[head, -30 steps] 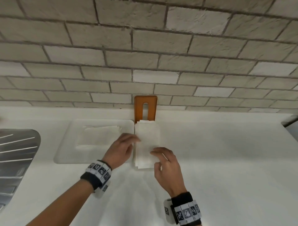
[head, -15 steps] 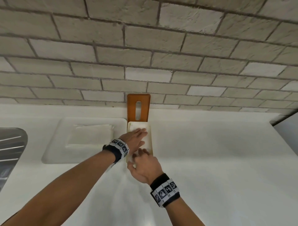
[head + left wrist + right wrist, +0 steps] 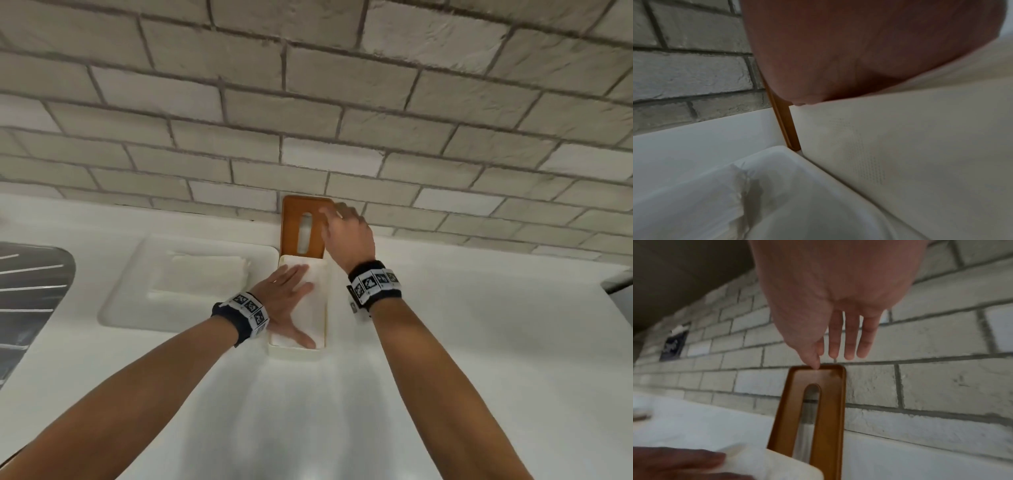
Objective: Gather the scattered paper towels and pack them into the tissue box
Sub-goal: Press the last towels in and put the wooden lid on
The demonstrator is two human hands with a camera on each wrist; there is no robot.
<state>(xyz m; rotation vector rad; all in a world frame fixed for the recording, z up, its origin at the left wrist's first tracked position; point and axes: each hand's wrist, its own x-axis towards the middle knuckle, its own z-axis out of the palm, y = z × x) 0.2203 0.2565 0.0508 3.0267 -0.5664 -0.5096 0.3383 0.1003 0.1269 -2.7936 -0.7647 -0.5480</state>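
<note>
White countertop point(image 3: 445, 342) meets a grey brick wall point(image 3: 308, 102).

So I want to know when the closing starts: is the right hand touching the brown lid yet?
Touching. The right wrist view shows the right hand with its thumb tip on the top edge of the brown lid, the other fingers straight above it.

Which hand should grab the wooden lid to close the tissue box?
Right. The right hand already touches the top edge of the wooden lid, while the left hand lies flat on the paper towels in the tissue box.
</note>
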